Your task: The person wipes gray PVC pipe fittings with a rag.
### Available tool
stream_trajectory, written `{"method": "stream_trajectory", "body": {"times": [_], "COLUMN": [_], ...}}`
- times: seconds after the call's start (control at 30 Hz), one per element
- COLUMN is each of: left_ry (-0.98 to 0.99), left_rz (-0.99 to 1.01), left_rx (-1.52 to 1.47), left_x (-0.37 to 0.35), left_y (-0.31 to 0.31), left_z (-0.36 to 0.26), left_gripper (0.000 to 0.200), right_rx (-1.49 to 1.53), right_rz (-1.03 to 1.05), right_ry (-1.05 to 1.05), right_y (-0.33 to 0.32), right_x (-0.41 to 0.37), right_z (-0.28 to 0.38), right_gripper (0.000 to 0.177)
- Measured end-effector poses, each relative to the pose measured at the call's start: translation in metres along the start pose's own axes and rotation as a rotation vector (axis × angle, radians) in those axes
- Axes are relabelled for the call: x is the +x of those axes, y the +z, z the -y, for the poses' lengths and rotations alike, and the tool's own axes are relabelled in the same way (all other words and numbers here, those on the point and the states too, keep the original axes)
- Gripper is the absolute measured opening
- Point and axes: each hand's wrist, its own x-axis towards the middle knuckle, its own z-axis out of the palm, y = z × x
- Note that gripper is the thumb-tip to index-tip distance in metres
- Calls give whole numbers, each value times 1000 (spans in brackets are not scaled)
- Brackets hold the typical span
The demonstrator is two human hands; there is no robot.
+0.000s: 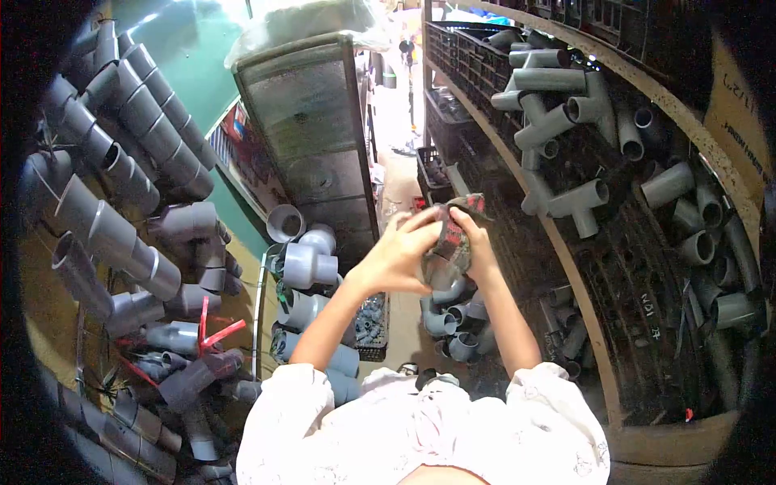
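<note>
Both hands are raised in front of my chest around a bunched red, black and grey patterned cloth (455, 238). My left hand (398, 252) is curled against its left side, fingers over the top and thumb below. From the other side my right hand (480, 249) grips the cloth, thumb pressed on its top. A rounded greyish surface shows at the lower end of the cloth between the hands; I cannot tell whether it is a pipe fitting held inside. Just below hang or lie grey pipe elbows (462, 346).
Bundles of grey pipe fittings (121, 234) hang at left, some tied with red strap (220, 333). Larger couplings (307, 265) are stacked near a black basket (372, 327) of small parts. A shelf rack at right holds pipe tees (578, 202). A covered cabinet (303, 121) stands ahead beside a narrow aisle.
</note>
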Motion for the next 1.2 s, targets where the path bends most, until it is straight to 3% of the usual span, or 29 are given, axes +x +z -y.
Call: {"method": "stream_trajectory", "body": {"times": [0.1, 0.13, 0.2, 0.27, 0.33, 0.47, 0.53, 0.63, 0.7, 0.8, 0.97, 1.07, 1.13, 1.2], "left_ry": [-7, 24, -88, -35, 23, 20, -92, -39, -53, -101, 10, -72, -254, -265], "left_rz": [-126, -258, -267, -287, -192, -226, -300, -354, -302, -277, -178, -307, -341, -279], "left_rx": [-77, -172, -206, -415, -241, -48, -236, -162, -284, -319, -128, -179, -350, -350], "left_x": [6, 10, 11, 13, 8, 28, 38, 29, 23, 20, 19, 25, 27, 24], "left_y": [-12, -9, -7, 4, 6, -16, -18, -10, -13, -17, -27, -32, -34, -32], "left_z": [12, 19, 22, 23, 24, 34, 51, 44, 36, 39, 44, 50, 54, 48], "left_gripper": [85, 85, 84, 84, 92, 85, 84, 85, 85, 84, 81, 81, 82, 83], "right_rx": [102, -248, -200, -129, -98, 43, -193, -205, -209, -159, -59, -63, -145, -192], "right_rz": [29, -39, 64, 98, 171, -11, -39, 157, 301, 237, 288, 216, 216, 249], "right_ry": [-43, -179, -175, -138, -127, -102, -169, -129, -106, -124, -29, -81, -7, -17], "right_y": [3, -1, 0, 14, 7, 20, 23, 21, 21, 31, 27, 38, 39, 39], "right_x": [-7, -10, -6, -10, 5, 22, 20, 28, 32, 32, 52, 50, 43, 40], "right_z": [-18, -26, -32, -9, 5, 0, -2, 9, 15, 13, 19, 9, 7, 15], "right_gripper": [40, 45, 44, 39, 31, 33, 34, 34, 34, 33, 34, 34, 35, 32]}}
